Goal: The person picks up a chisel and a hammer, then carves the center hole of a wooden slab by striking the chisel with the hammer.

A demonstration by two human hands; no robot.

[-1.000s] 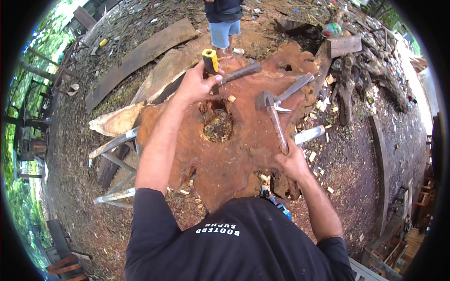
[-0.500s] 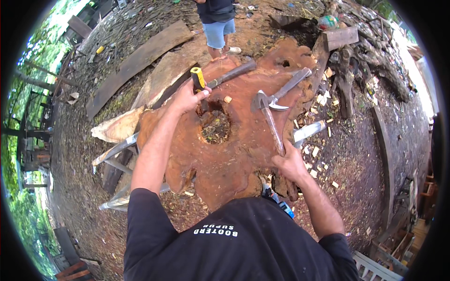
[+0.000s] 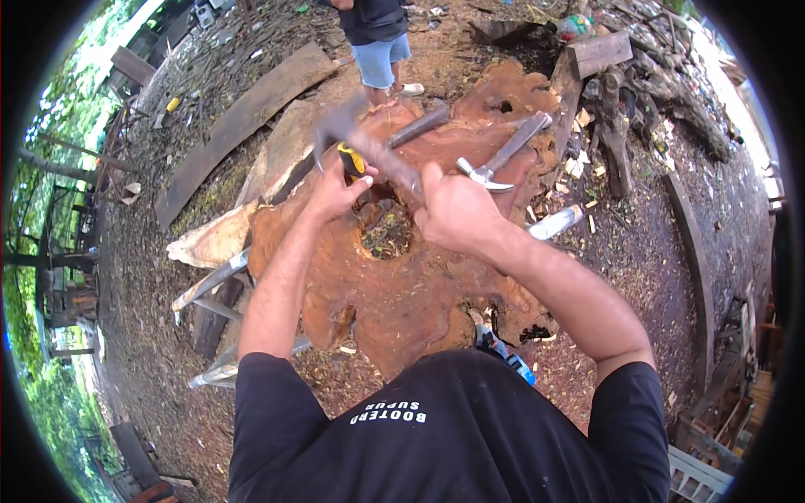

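Note:
A reddish-brown wooden slab (image 3: 402, 306) with an irregular edge lies before me, with a rough hole (image 3: 386, 233) left of its middle. At that hole's far left edge my left hand (image 3: 335, 197) is closed round a chisel (image 3: 353, 161) with a yellow and black handle; its blade is hidden. My right hand (image 3: 457, 208) grips the wooden handle of a hammer (image 3: 387, 155), whose motion-blurred head is over the chisel's handle end. A claw hammer (image 3: 511, 151) rests on the slab at the right. A dark-handled tool (image 3: 419, 126) lies further off.
Another person (image 3: 379, 50) stands at the slab's far side. Metal legs (image 3: 214, 279) jut out beneath the slab. A long plank (image 3: 243, 130) lies at the left, and gnarled logs (image 3: 616, 134) are piled at the far right. Pale wood chips (image 3: 577, 163) litter the ground.
My right hand has swung the hammer up and leftward from the slab's near right side to the chisel. My left hand stays on the chisel at the hole. The loose wood chip beside it is no longer visible.

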